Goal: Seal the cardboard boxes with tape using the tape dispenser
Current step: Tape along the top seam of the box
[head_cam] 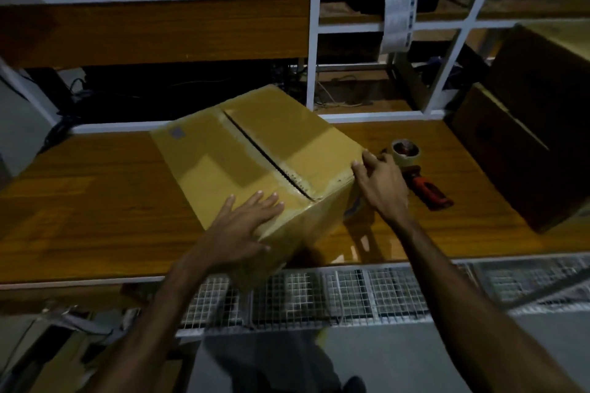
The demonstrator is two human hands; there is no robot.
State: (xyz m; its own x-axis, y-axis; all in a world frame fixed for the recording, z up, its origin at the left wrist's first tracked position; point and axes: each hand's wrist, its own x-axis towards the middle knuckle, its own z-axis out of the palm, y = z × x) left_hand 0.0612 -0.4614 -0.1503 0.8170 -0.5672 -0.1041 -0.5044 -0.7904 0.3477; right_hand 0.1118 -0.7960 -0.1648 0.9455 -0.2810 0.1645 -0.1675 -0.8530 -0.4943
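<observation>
Both hands flat, fingers straight, gripping nothing: left hand (247, 220), right hand (380, 180) steady box (255, 156); square flaps first, then grab tape dispenser (415, 169).

A packing or storeroom workbench: white-framed shelving (314, 41), wooden table (95, 201), stacked cardboard boxes (526, 137).

Both arms reach forward, bare to above the elbow. Left hand (242, 226): palm down, fingers straight and spread, thumb hooked downward. Right hand (381, 183): back uppermost, fingers extended forward and slightly bent at the tips, wrist angled inward.
</observation>
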